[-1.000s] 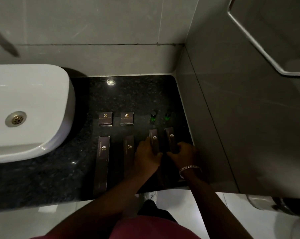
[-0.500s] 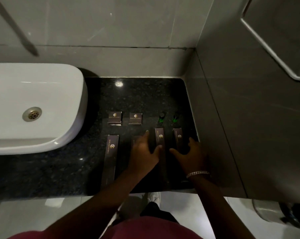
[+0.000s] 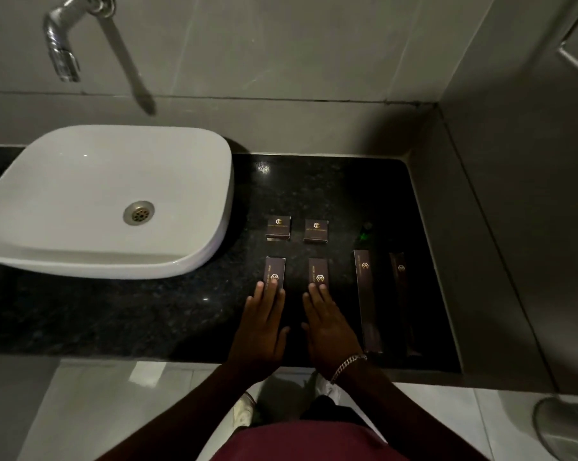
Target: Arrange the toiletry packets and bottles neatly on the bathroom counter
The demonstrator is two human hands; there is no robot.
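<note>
On the black granite counter (image 3: 314, 188) lie dark toiletry packets with gold logos. Two small square packets (image 3: 278, 227) (image 3: 316, 230) sit side by side at the back. In front of them lie two long packets (image 3: 275, 270) (image 3: 318, 272). My left hand (image 3: 262, 331) lies flat with its fingers on the left long packet. My right hand (image 3: 327, 327), with a bracelet at the wrist, lies flat on the right one. Two more long packets (image 3: 367, 301) (image 3: 403, 294) lie further right. A small dark bottle with a green glint (image 3: 365, 232) stands behind them.
A white basin (image 3: 108, 201) sits on the counter to the left, under a chrome tap (image 3: 61, 44). Grey tiled walls close the back and the right side. The counter's front edge is just below my wrists, with the pale floor beneath.
Both hands have moved left, from the two right-hand long packets to the two left-hand ones, and now lie flat. The view has shifted so the basin and tap show more.
</note>
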